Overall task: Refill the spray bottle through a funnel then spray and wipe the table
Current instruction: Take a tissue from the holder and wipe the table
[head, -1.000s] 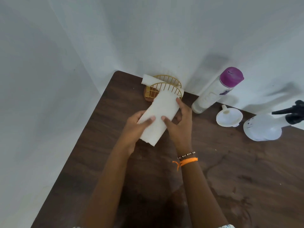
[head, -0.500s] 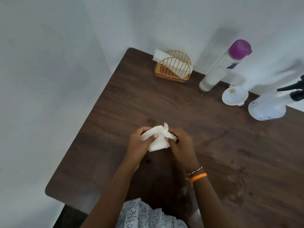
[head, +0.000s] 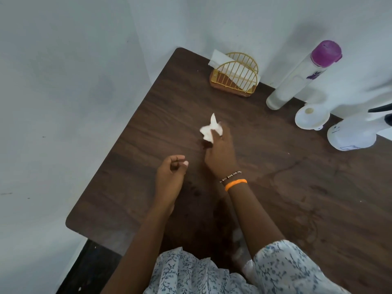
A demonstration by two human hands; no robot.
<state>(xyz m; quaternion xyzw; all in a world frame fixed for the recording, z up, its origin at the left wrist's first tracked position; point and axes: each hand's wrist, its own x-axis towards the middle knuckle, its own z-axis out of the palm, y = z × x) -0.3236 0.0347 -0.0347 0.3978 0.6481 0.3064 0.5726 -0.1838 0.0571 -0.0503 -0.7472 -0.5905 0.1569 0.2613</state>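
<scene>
Apparently damp table (head: 275, 187), white walls (head: 63, 102).

You're looking down at a dark wood-grain table (head: 286, 187) pushed into a corner where two plain white walls (head: 63, 81) meet. Beyond the table's rounded near-left corner, a strip of dark floor (head: 89, 268) shows below the wall. Soft shadows fall on the wall behind the table.

The spray bottle (head: 352, 134) at the table's (head: 275, 187) far right edge is cut off by the picture's right edge, so its dark trigger head shows only in part and blurred. The right hand (head: 220, 153) covers most of the crumpled tissue (head: 209, 131); contact with the table cannot be determined. The napkins (head: 231, 70) stand partly behind the wire holder (head: 235, 77).
</scene>
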